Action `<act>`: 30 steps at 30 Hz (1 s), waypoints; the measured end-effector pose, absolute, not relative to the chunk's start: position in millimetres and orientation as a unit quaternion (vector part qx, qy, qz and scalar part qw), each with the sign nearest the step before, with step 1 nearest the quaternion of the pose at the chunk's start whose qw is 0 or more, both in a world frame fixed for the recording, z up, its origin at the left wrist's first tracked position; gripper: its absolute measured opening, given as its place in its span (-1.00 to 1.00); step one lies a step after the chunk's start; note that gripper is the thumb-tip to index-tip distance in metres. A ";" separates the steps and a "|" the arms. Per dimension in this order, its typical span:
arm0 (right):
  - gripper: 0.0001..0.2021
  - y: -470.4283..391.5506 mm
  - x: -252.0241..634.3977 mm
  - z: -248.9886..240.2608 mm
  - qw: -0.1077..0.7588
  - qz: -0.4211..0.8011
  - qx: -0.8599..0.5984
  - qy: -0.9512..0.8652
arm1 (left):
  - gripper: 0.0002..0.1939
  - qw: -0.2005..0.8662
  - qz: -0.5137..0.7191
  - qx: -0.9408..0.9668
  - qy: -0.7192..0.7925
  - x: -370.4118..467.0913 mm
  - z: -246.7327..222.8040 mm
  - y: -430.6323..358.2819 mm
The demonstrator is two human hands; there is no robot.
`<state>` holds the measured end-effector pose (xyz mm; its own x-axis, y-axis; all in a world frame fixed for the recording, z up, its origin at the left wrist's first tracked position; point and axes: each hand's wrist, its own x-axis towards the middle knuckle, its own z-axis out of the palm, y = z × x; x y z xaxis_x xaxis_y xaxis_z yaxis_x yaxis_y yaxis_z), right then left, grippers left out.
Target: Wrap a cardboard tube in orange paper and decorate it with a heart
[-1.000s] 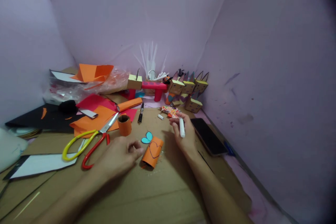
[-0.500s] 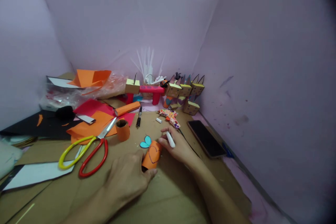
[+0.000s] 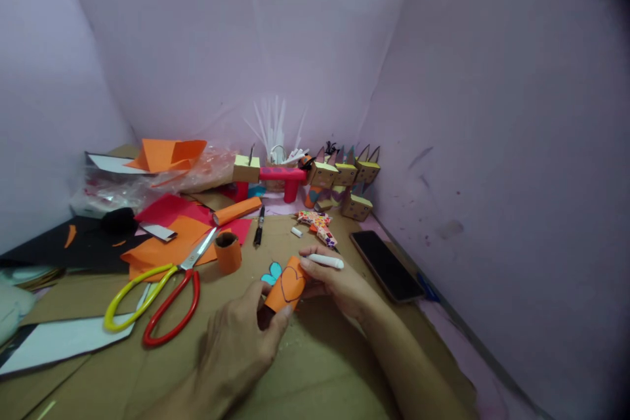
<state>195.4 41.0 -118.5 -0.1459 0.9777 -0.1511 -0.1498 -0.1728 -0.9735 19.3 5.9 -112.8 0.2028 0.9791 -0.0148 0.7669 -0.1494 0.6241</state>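
Note:
An orange paper tube (image 3: 290,287) with a dark heart outline drawn on its side is gripped at its near end by my left hand (image 3: 249,331), thumb in front and fingers behind. My right hand (image 3: 339,282) pinches a white marker (image 3: 325,261), its tip by the tube's far right edge. Some right fingers are tucked beside the tube, partly hidden. Just behind the tube lies a blue heart-shaped cutout (image 3: 272,273) with a dark outline, partly covered. A small white cap (image 3: 296,231) lies farther back on the cardboard (image 3: 315,367).
Scissors (image 3: 189,262) with yellow and red handles and a short orange tube (image 3: 228,252) lie left. A black pen (image 3: 258,226) lies beyond. A phone (image 3: 386,266) rests at right. Box-headed paper figures (image 3: 325,174) and a red-bodied one (image 3: 283,174) stand at the back.
The tube has been lifted slightly and turned in my left hand, covering part of the blue cutout. My right hand has tilted the marker flatter, bringing its tip to the tube's edge.

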 end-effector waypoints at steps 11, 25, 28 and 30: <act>-0.70 39.1 192.0 -119.2 0.518 0.614 -0.410 -0.433 | -0.60 0.745 0.309 0.440 0.394 22.7 -123.9 14.4; -0.66 36.4 183.9 -120.5 0.507 0.594 -0.429 -0.454 | -0.54 0.775 0.294 0.417 0.374 25.1 -133.9 15.9; -0.64 36.8 181.9 -119.6 0.502 0.589 -0.438 -0.457 | -0.50 0.775 0.295 0.415 0.374 25.6 -136.5 16.1; -0.63 36.7 181.0 -118.8 0.504 0.583 -0.444 -0.458 | -0.48 0.774 0.296 0.410 0.381 26.1 -136.8 15.5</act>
